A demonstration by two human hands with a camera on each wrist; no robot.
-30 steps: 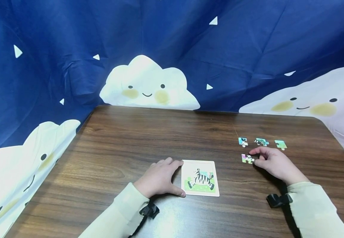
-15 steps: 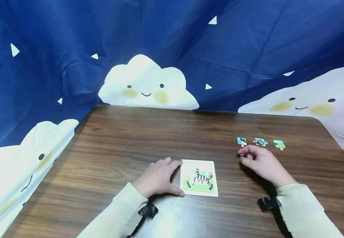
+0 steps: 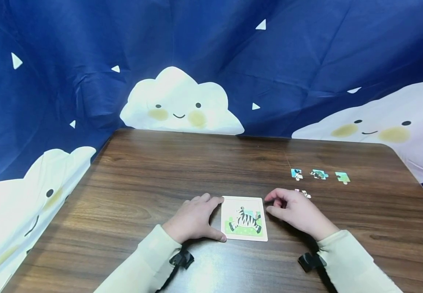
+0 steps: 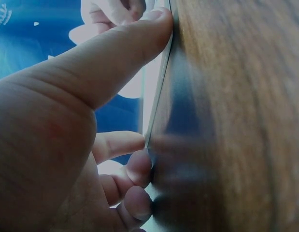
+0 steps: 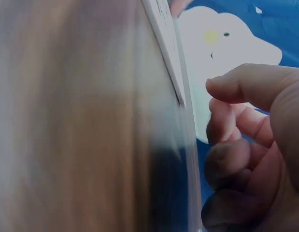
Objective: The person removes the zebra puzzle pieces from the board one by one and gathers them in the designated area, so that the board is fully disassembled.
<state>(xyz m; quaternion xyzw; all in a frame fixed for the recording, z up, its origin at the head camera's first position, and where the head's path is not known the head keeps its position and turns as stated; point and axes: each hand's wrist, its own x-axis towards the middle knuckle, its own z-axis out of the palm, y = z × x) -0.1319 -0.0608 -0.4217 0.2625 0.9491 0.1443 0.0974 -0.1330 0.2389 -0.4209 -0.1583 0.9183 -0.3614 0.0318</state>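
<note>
On the surface (image 3: 178, 158), well apart from the far edge, lies the zebra puzzle board (image 3: 231, 205). The left hand (image 3: 193, 219) touches its two left corners with spread thumb and forefinger. The right hand (image 3: 296, 211), loosely curled and empty, is just beside its right edge. Three jigsaw pieces (image 3: 319, 174) lie toward the surface's far right corner; a fourth piece (image 3: 304, 193) is partly hidden.
</note>
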